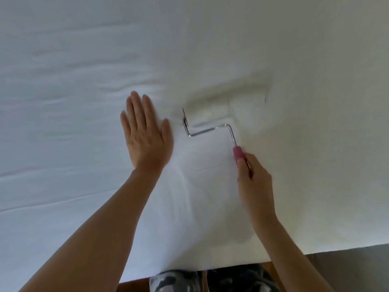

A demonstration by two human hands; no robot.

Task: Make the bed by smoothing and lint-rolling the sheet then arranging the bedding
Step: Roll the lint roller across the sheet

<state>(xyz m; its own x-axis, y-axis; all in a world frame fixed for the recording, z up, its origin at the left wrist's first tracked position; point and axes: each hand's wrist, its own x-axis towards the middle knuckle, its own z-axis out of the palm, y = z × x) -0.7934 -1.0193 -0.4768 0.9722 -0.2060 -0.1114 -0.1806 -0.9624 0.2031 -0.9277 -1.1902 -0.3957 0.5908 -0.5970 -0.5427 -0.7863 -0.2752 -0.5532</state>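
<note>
A white sheet point(84, 81) covers the bed and fills most of the view, with faint wrinkles on its left half. My left hand point(145, 131) lies flat on the sheet, fingers straight and together. Just to its right is a lint roller point(223, 102) with a wide white roll pressed into the sheet, blurred by motion. A bent metal rod runs from the roll to a pink handle point(239, 153). My right hand point(254, 180) grips that handle, thumb along it.
The near edge of the bed point(315, 252) runs across the bottom. Below it show a strip of wooden floor point(134, 285) and my legs in patterned trousers point(176, 281).
</note>
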